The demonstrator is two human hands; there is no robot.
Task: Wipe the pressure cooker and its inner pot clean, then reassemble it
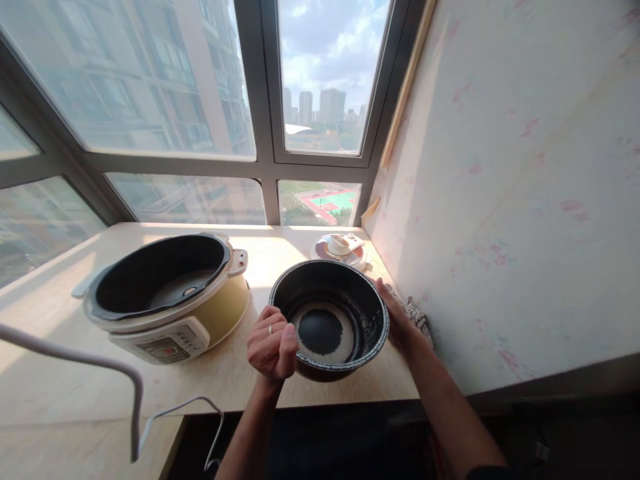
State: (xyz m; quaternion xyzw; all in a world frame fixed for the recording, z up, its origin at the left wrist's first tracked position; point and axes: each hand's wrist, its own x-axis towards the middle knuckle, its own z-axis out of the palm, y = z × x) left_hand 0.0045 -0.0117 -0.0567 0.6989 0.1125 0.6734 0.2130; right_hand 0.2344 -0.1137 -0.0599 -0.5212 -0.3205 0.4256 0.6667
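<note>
A black cooker inner pot (353,300) with a worn, scratched rim tilts towards me near the counter's front edge. My left hand (273,343), a ring on one finger, is closed at the pot's left rim, its thumb against the edge. At the opposite side, my right hand (395,317) holds the pot's outer wall; some of its fingers are hidden. The inside of the pot shows a pale ring around a dark centre. To the left stands the cream and yellow electric cooker body (220,310), lidless, with its dark cavity exposed.
Behind the pot lies a round lid (325,248) with a pale handle. A patterned cloth (417,317) sits by the papered wall (500,200). A white cord (100,357) crosses the left foreground. Windows rise behind the pale counter (270,257).
</note>
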